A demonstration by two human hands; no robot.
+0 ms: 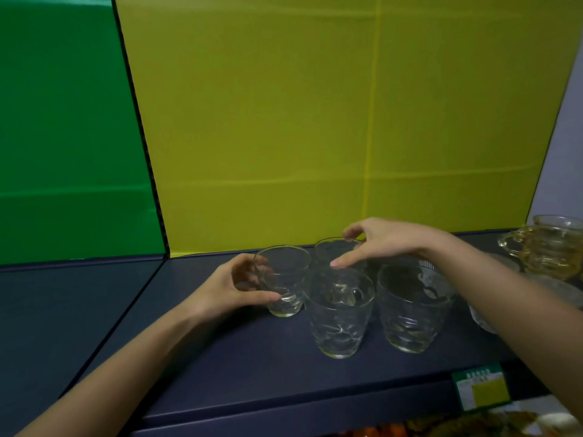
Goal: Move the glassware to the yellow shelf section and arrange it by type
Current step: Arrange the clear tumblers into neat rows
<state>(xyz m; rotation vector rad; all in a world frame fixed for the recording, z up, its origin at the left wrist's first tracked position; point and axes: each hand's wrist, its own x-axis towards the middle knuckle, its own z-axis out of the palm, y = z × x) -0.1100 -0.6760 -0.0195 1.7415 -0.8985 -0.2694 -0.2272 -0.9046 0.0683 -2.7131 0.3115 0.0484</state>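
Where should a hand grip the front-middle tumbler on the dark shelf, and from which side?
Probably around the upper wall of the front-middle tumbler, coming from the front. It stands upright and tapers toward the base, so the wider top resists slipping. Its near side is clear; the right-hand tumbler and the left tumbler crowd its flanks, and the right hand hovers above the rim.
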